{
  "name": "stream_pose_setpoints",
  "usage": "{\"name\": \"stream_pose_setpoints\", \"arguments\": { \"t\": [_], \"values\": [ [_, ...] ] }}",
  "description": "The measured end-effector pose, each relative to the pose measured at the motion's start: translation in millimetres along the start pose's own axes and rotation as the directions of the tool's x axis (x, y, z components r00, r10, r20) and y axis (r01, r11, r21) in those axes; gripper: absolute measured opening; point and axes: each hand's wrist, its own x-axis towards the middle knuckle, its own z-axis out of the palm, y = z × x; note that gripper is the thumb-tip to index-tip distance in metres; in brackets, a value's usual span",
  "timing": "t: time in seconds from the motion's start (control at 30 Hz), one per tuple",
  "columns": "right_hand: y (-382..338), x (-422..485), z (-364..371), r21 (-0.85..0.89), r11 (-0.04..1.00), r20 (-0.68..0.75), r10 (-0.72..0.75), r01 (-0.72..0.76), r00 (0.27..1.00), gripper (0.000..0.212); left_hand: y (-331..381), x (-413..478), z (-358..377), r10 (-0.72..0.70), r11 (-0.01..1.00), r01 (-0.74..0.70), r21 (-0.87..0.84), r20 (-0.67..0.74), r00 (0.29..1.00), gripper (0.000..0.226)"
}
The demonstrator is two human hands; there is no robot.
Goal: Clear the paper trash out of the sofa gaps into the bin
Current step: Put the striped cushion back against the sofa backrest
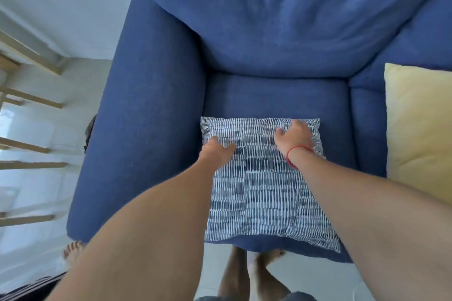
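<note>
Early stage of clearing a sofa (pixel 151 105), seen from the head camera looking down. A patterned cushion (pixel 259 190) lies flat on the seat (pixel 269 98) and serves as the landmark here. The left hand (pixel 216 153) grips its left edge near the far corner, thumb on top and fingers curled over the side. The right hand (pixel 293 134), with a red cord (pixel 292 154) at the wrist, has its fingers bent into the fabric near the far right corner, apparently grasping it. No paper trash shows anywhere: not on the patterned cushion, not on the bare seat beyond it, and not in the visible seams to its left (pixel 203 105) and beyond it at the foot of the backrest (pixel 269 75). Any trash would be hidden in those gaps or under the patterned cushion. The bin is out of view. A yellow cushion (pixel 415 129) rests to the right of the patterned cushion, covering the next seat. Judged progress: nothing yet seen removed or binned. Lifting the patterned cushion aside looks to be the step in hand; searching the gaps, collecting the paper and carrying it to the bin all remain.
</note>
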Motion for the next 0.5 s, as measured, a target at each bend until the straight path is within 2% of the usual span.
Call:
{"name": "stream_pose_setpoints", "arguments": {
  "t": [0.13,0.2,0.27,0.33,0.4,0.5],
  "values": [
    [30.1,1.4,11.7,0.062,0.978,-0.02,0.201,-0.2,0.979,0.069,1.9,7.1,21.0,-0.087,0.996,0.086,0.033,0.022,0.996,0.106],
    [41.7,-0.4,13.4,0.099,0.938,0.018,0.333,-0.333,0.943,0.083,2.3,5.4,26.9,-0.199,0.976,0.203,0.079,-0.05,0.979,0.126],
    [50.9,0.4,14.6,0.153,0.872,0.063,0.46,-0.464,0.886,0.099,2.7,4.7,27.5,-0.278,0.96,0.279,0.017,-0.043,0.96,0.137],
    [53.4,1.7,14.1,0.227,0.808,0.121,0.531,-0.544,0.839,0.114,6.7,3.5,23.6,-0.301,0.946,0.302,-0.12,0.03,0.953,0.137],
    [49.9,4.7,11.4,0.269,0.776,0.148,0.552,-0.571,0.821,0.122,10.4,4.7,17.4,-0.299,0.938,0.304,-0.166,0.052,0.953,0.136],
    [40.0,3.7,3.0,0.267,0.794,0.169,0.519,-0.546,0.838,0.116,11.8,9.4,10.5,-0.215,0.957,0.227,-0.184,0.083,0.973,0.121]
  ]
}}
